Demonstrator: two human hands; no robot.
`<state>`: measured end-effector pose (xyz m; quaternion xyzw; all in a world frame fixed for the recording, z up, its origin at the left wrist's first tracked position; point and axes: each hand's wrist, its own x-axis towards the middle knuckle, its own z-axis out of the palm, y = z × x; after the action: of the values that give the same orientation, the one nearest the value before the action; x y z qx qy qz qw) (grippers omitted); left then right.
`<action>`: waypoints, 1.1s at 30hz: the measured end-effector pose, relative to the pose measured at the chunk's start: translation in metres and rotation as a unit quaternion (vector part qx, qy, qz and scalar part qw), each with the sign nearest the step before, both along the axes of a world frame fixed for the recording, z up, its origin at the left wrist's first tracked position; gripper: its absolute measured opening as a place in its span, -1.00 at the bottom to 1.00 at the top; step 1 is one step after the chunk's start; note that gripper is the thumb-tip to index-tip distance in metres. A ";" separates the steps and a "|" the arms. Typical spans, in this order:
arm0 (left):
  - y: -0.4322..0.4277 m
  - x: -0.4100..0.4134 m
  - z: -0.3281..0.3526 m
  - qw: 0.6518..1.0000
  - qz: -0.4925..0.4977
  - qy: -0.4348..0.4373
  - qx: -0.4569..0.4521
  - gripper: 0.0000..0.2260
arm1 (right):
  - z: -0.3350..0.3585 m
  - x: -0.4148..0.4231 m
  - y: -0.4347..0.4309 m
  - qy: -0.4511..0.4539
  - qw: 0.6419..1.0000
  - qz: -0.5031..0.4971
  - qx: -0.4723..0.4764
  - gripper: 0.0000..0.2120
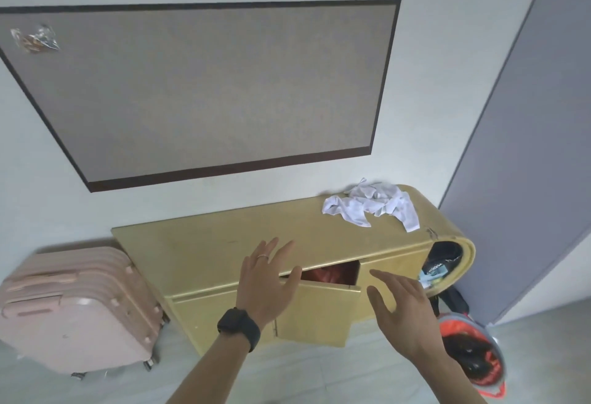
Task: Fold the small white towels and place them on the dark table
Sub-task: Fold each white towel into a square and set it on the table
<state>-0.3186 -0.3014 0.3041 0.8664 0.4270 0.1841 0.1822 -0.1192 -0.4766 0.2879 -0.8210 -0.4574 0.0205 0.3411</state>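
Yellow cabinet (224, 243), standing against a white wall, serves as the reference for all positions. Small white towels (371, 205): a crumpled, unfolded heap on the cabinet top at its right, rounded end, one strip trailing towards the front edge. Left hand (267, 285): in front of the cabinet near the middle of its front edge, back of the hand towards the camera, fingers straight and spread, holding nothing; whether the fingertips touch the top cannot be told. A ring (263, 256) sits on one finger and a black watch (238, 327) on the wrist. Right hand (403, 311): in front of the cabinet's right half, well below the towels, fingers relaxed and apart, holding nothing.

Cabinet door (316, 314): between the two hands, swung partly outward, with something red (329, 274) showing in the gap behind it. Open end compartment (444, 263): at the cabinet's rounded right end, holding dark items and small packets too indistinct to name. Orange helmet (473, 359): on the floor just below that end, hollow side up. Pink suitcase (76, 311): just beside the cabinet's left end, on wheels. Grey board (208, 90) with a dark border: on the wall above the cabinet, with a clear plastic bag (33, 39) at its upper left corner. Grey-blue panel (527, 148): on the wall to the right of the cabinet.
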 end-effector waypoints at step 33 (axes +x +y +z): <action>0.302 0.326 -0.287 0.912 0.052 0.313 -0.260 -0.37 | -0.277 0.393 0.407 0.211 0.902 -0.137 -0.350 -0.47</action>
<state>0.0076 0.0001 0.0173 0.7781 0.5397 -0.2044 0.2481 0.2735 -0.0692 0.0110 -0.9186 -0.2210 0.3049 0.1201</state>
